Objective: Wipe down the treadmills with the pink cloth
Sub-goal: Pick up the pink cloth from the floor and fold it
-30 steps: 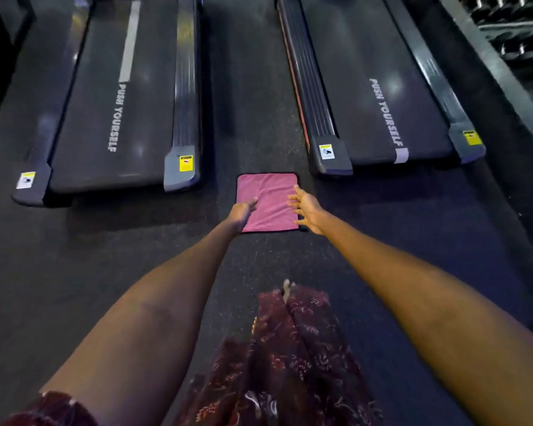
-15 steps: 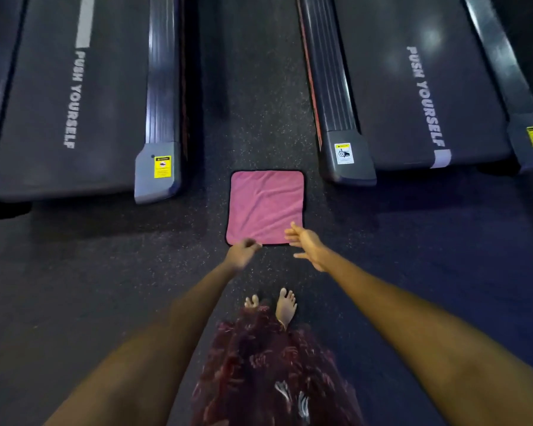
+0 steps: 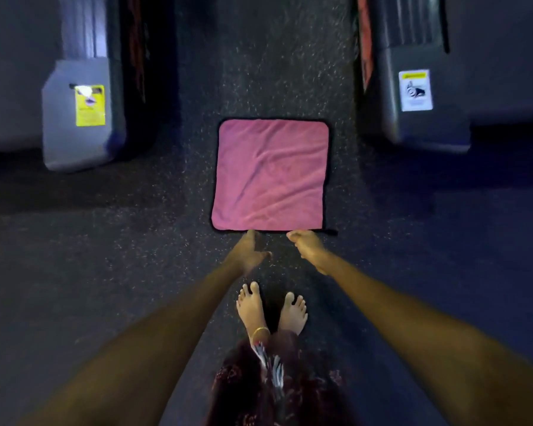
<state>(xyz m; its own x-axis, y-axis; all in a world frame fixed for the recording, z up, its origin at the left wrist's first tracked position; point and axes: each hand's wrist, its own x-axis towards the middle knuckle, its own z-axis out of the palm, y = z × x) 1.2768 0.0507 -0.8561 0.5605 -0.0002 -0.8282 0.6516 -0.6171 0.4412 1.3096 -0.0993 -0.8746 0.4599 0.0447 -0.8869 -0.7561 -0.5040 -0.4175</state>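
Lying flat on the speckled floor (image 3: 105, 287), the cloth (image 3: 270, 176) sits between two treadmills, one at ten o'clock (image 3: 83, 118), one at two o'clock (image 3: 416, 96). At its six o'clock edge, the left hand (image 3: 250, 252) reaches with fingers loosely extended, holding nothing. The right hand (image 3: 308, 245) meets the same edge; whether its grip has the hem, I cannot tell. Bare feet (image 3: 271, 309) stand just behind.

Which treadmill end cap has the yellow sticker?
The left end cap, left of the cloth. Its sticker is yellow; the right end cap carries a white sticker with only a yellow strip on top.
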